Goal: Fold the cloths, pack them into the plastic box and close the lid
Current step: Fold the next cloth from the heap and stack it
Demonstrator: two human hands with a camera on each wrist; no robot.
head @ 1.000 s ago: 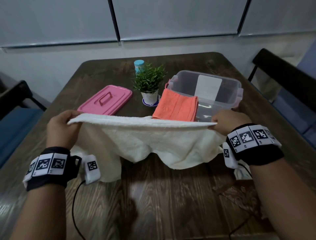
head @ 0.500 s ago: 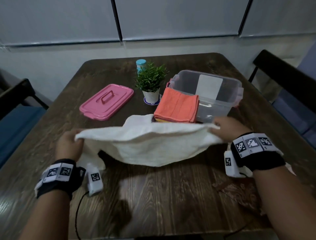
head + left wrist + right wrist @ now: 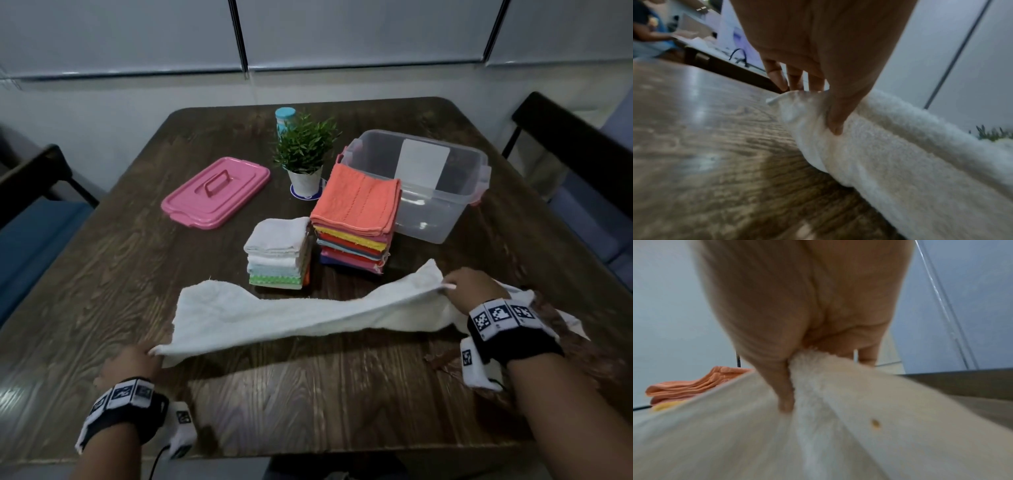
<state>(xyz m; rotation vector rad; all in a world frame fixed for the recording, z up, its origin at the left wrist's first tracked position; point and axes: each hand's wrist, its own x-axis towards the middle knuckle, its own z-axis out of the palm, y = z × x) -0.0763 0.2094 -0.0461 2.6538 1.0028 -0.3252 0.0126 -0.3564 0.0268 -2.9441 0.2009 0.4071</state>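
Observation:
A white towel [image 3: 291, 315] is stretched across the near half of the wooden table [image 3: 308, 394], its far flap draped onto the surface. My left hand [image 3: 132, 359] pinches its near-left corner low by the table; the left wrist view shows the thumb pressed into the towel [image 3: 890, 159]. My right hand [image 3: 469, 287] pinches the right corner, held slightly higher, with the towel [image 3: 838, 418] bunched between thumb and fingers. A stack of folded coloured cloths [image 3: 356, 219] topped by an orange one and a smaller folded stack [image 3: 279, 251] stand behind. The clear plastic box [image 3: 442, 209] is open; its pink lid [image 3: 215, 192] lies at the left.
A small potted plant [image 3: 305, 161] on a coaster and a blue-capped bottle [image 3: 285, 118] stand between lid and box. Dark chairs sit at the left [image 3: 34, 178] and right [image 3: 575, 144] of the table. A white wall runs behind.
Both hands have lowered the towel from chest height toward the table and drawn it nearer, the left hand lowest. The stacks behind it have come into sight.

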